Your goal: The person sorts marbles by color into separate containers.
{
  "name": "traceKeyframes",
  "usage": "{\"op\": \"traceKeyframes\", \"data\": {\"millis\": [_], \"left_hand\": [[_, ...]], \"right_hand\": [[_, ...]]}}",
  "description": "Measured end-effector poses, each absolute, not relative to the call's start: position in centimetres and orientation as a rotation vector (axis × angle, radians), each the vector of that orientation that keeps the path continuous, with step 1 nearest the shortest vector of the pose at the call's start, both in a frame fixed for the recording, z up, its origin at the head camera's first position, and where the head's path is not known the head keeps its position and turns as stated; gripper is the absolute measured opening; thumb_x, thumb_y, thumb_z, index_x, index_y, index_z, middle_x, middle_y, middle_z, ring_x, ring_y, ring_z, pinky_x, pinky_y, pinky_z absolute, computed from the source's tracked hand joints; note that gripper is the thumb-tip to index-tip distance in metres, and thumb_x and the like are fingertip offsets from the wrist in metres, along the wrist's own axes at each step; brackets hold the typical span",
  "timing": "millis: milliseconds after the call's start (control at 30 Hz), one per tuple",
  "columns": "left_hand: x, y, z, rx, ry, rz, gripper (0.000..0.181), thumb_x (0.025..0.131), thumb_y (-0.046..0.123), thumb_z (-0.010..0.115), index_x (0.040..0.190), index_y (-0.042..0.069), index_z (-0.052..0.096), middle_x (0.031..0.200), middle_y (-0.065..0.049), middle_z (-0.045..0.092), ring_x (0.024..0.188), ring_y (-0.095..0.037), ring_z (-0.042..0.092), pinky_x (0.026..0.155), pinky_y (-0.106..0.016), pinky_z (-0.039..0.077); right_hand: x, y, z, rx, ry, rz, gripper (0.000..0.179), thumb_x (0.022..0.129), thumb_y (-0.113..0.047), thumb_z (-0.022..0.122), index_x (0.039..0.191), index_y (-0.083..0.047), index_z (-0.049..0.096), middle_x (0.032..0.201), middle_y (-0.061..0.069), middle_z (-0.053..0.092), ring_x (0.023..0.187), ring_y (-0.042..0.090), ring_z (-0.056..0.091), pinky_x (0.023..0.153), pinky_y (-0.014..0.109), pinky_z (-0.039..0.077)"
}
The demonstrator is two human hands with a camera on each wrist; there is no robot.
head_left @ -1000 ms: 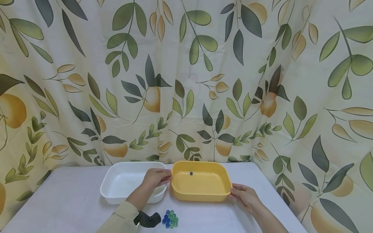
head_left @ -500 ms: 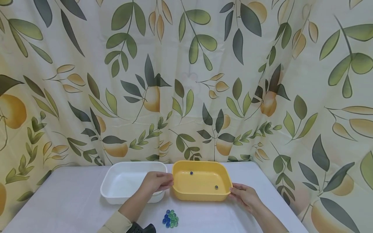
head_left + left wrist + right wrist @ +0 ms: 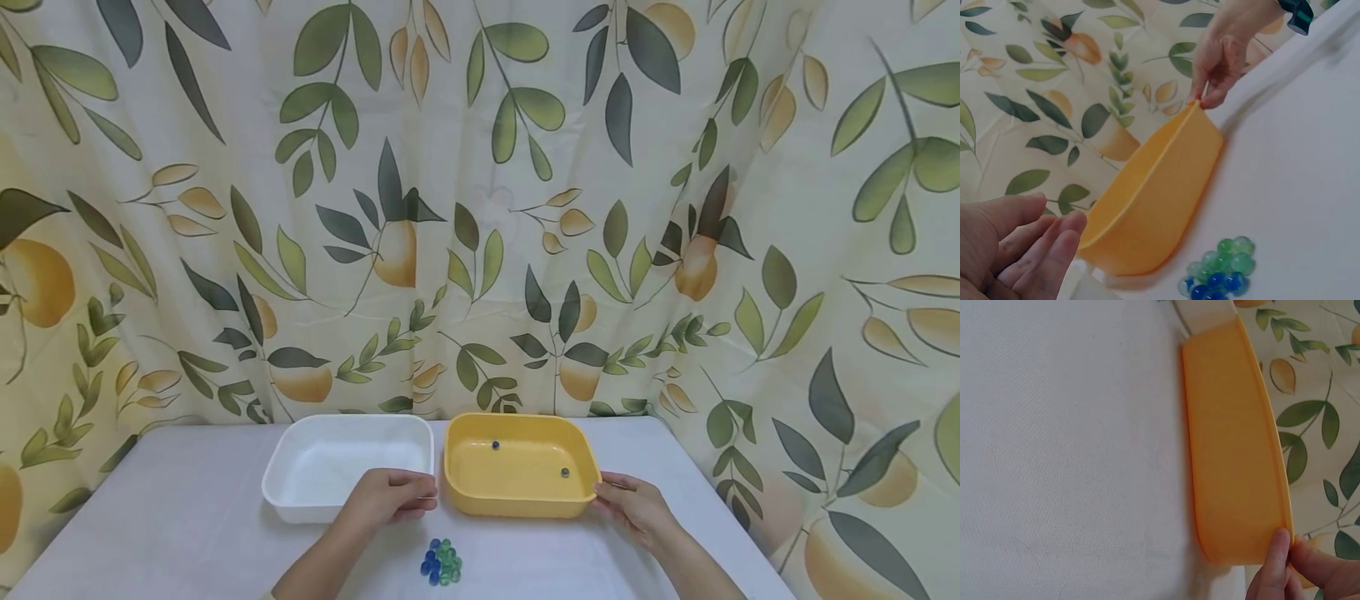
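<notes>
My right hand [image 3: 636,508] pinches the right rim of a yellow plastic tub [image 3: 517,506], thumb on one side and fingers on the other in the right wrist view. Two dark marbles lie inside that tub, one marble [image 3: 496,445] toward the back left and another marble [image 3: 565,472] nearer the right. My left hand [image 3: 390,500] hovers by the white tub's front right corner, apart from the yellow tub. Its fingers [image 3: 1054,256] are loosely bent, and nothing shows between them. A cluster of blue and green glass marbles [image 3: 442,562] lies on the table in front.
The white tub [image 3: 322,471] stands just left of the yellow one, partly hidden by my left hand. Both are on a white-covered table [image 3: 180,508]. A leaf-and-fruit patterned curtain [image 3: 480,250] hangs behind and beside the table.
A second marble has appeared in the yellow tub and shifted slightly backward and right. My left hand has drawn away from the tub's left rim, leftward and toward me. The right hand stays put.
</notes>
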State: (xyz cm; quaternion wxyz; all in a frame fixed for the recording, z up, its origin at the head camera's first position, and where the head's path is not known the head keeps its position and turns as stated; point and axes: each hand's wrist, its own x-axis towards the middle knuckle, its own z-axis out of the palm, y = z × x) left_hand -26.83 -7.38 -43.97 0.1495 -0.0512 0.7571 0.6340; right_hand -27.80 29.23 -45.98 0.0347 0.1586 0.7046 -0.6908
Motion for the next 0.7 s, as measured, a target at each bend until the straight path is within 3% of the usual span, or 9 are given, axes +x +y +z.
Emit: {"op": "traceKeyframes", "data": {"millis": [700], "left_hand": [[-23.8, -9.6, -48.8, -0.110, 2.150, 1.718, 0.032, 0.094, 0.022, 0.067, 0.116, -0.002, 0.069, 0.098, -0.006, 0.073, 0.083, -0.013, 0.070, 0.079, -0.031, 0.059]], "right_hand": [[-28.0, 29.4, -46.3, 0.488, 2.170, -2.128, 0.054, 0.091, 0.003, 0.065, 0.136, 0.020, 0.039, 0.098, 0.013, 0.070, 0.079, 0.016, 0.071, 0.078, 0.030, 0.060]]}}
